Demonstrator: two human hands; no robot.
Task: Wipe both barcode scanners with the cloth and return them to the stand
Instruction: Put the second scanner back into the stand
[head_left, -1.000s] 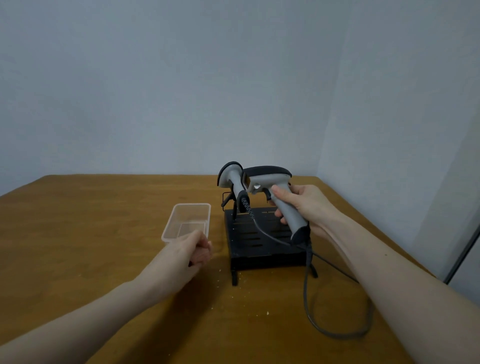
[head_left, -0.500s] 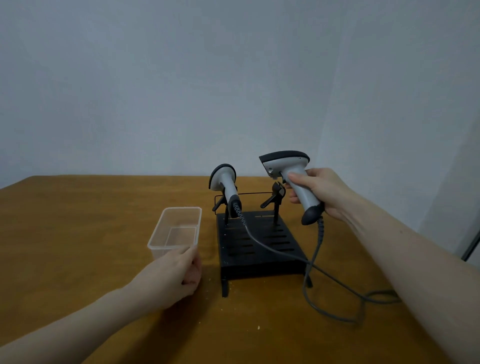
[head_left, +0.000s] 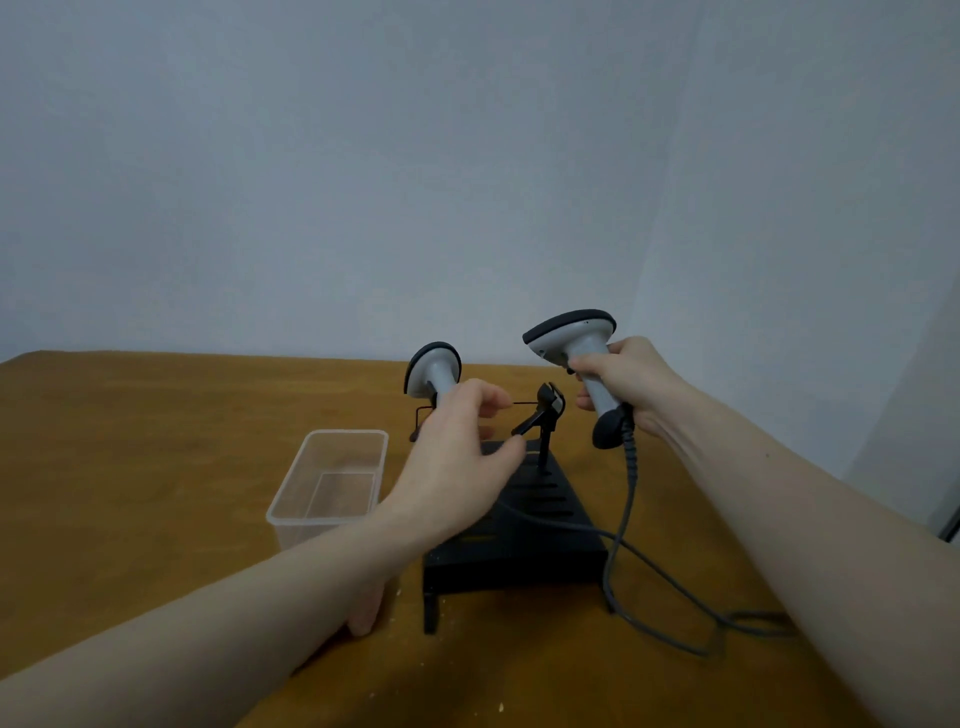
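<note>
We hold one scanner (head_left: 582, 358) by its handle, right hand (head_left: 631, 382) wrapped tight, clear of the stand (head_left: 524, 530) for wiping. Our left hand (head_left: 457, 457), fingers spread, reaches toward the second scanner (head_left: 434, 369) docked there. No cloth shows.

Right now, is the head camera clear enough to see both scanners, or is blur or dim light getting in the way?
Head view: dim, flat light, no glare; soft shadow under the stand. The left hand is slightly motion-blurred and hides the handle of the scanner on the stand. The held scanner in the right hand is sharp. Wide-angle bending shows at the table edges.
</note>
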